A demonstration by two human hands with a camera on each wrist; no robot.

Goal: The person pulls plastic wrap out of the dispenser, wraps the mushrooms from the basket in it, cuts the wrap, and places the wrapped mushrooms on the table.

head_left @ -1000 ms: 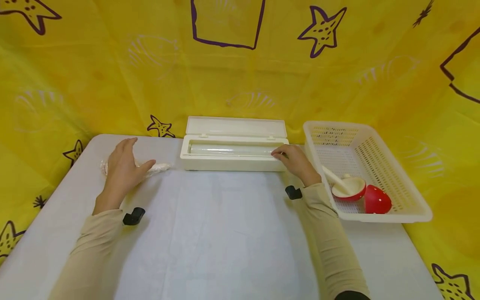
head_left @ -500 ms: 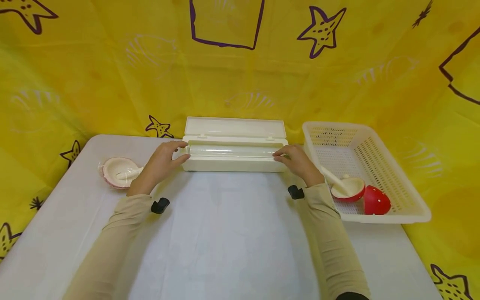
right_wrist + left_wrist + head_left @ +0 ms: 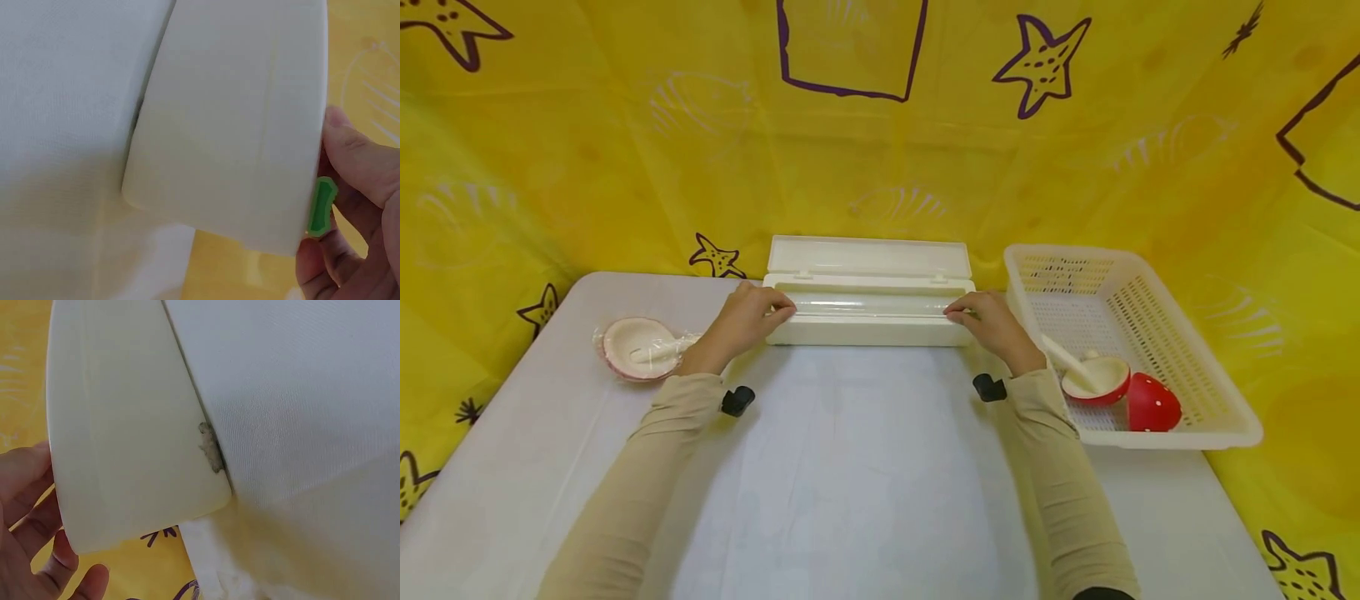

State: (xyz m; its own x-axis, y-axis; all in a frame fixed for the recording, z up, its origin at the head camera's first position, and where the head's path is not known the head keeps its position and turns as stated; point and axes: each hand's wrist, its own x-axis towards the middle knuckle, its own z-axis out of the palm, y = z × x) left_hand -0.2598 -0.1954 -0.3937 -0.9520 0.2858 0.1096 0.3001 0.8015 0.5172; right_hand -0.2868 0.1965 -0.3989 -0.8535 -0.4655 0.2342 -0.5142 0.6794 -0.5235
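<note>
In the head view, the white box [image 3: 870, 332] stands near the dial's centre, lid [image 3: 870, 257] raised at twelve o'clock, a glossy roll [image 3: 865, 303] lying inside. The left hand [image 3: 739, 323] has thumb and fingertips close together at the box's nine o'clock end, the right hand [image 3: 994, 325] likewise at three, beside a green piece [image 3: 322, 208]; whether either pinches anything cannot be told. A wrapped bowl [image 3: 618, 343] lies near nine o'clock, a basket [image 3: 1180, 438] just past three.
</note>
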